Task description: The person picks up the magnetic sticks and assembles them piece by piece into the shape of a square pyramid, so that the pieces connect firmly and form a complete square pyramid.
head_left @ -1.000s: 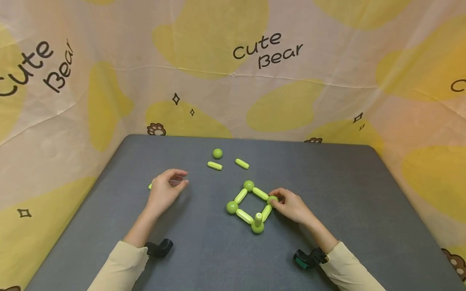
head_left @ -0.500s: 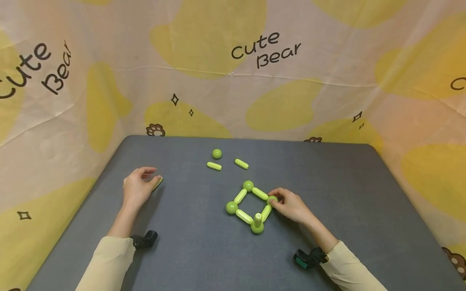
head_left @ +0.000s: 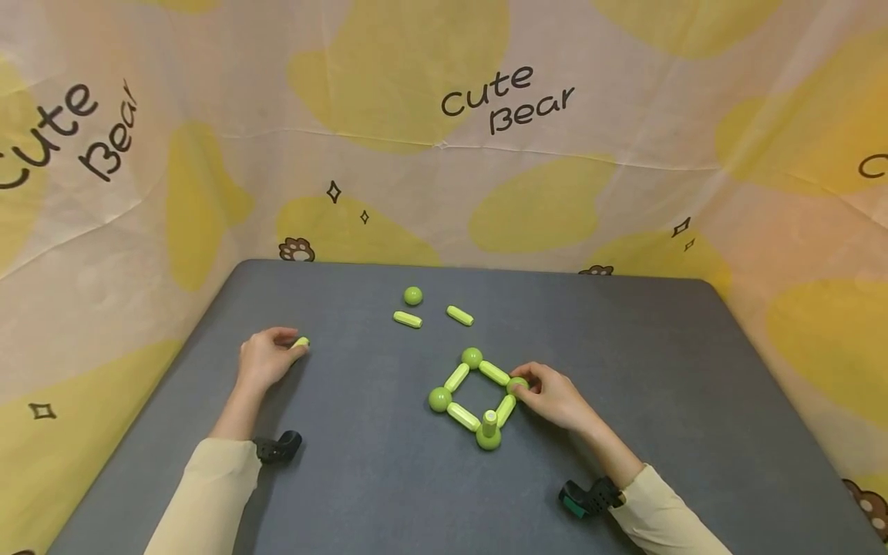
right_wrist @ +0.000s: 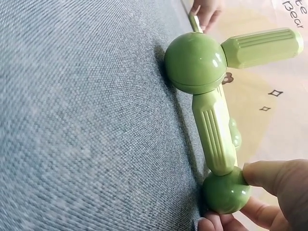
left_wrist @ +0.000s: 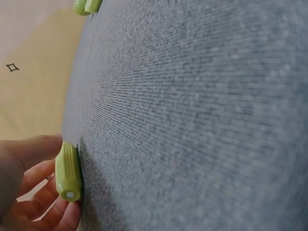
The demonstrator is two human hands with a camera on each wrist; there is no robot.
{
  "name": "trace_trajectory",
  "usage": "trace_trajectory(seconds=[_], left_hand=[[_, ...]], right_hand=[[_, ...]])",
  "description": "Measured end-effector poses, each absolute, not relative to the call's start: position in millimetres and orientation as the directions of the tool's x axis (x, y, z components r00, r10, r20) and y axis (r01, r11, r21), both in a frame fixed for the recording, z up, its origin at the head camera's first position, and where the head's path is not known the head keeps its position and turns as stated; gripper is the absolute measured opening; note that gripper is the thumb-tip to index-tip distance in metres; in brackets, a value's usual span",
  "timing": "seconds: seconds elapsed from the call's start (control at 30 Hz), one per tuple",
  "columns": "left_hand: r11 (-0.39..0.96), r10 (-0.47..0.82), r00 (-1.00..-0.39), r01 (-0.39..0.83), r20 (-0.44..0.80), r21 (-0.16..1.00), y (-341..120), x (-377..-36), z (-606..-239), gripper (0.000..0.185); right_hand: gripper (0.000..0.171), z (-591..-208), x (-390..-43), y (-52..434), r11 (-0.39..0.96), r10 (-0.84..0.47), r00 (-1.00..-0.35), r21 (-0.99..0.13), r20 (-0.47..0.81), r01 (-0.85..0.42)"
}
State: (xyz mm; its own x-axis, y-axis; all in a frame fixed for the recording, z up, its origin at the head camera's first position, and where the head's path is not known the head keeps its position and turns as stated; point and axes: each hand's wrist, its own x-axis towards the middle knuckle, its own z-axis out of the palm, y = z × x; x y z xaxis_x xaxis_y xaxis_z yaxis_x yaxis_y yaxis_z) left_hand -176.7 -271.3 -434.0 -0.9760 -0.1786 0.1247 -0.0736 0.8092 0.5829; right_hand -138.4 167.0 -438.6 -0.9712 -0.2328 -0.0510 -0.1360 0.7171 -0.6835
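On a grey table [head_left: 388, 478], a person's left hand [head_left: 262, 361] pinches a green rod [head_left: 301, 342] between thumb and curled fingers near the table's left side; the wrist view shows that rod [left_wrist: 68, 171] lying against the cloth, fingertips [left_wrist: 45, 169] wrapped round it. The right hand [head_left: 555, 398] grips a green ball [head_left: 516, 385] at the right corner of a square [head_left: 475, 397] built from four rods and four balls, thumb and fingers [right_wrist: 269, 175] closed on the ball [right_wrist: 225, 190]. At the near corner ball [head_left: 489, 439], a short rod [head_left: 490, 420] stands upright. Toward the far edge lie a loose ball [head_left: 412, 295] and two loose rods [head_left: 407, 319], well apart from the square. A "Cute Bear" cloth [head_left: 506, 96] hangs behind.
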Motion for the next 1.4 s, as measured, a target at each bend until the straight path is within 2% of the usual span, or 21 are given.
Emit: trace_trajectory(seconds=[0.43,0.87,1.4], left_hand=[[0.832,-0.182,-0.972,-0.072,0.148,0.550,-271.1,-175.1,-439.1,0.028],[0.785,-0.133,-0.965,0.037,0.227,0.618,-251.0,-171.9,-430.5,0.024],[0.627,0.014,-0.975,0.181,0.221,0.758,-187.2,-156.1,-417.3,0.021]], right_hand=[[0.021,-439.6,-138.0,166.0,0.726,-0.225,-0.973,-0.675,-0.048,-0.135],[0.022,-439.1,-138.4,166.1,0.721,-0.240,-0.970,-0.678,-0.050,-0.143],[0.021,-439.9,-138.1,165.5,0.721,-0.227,-0.973,-0.680,-0.049,-0.134]])
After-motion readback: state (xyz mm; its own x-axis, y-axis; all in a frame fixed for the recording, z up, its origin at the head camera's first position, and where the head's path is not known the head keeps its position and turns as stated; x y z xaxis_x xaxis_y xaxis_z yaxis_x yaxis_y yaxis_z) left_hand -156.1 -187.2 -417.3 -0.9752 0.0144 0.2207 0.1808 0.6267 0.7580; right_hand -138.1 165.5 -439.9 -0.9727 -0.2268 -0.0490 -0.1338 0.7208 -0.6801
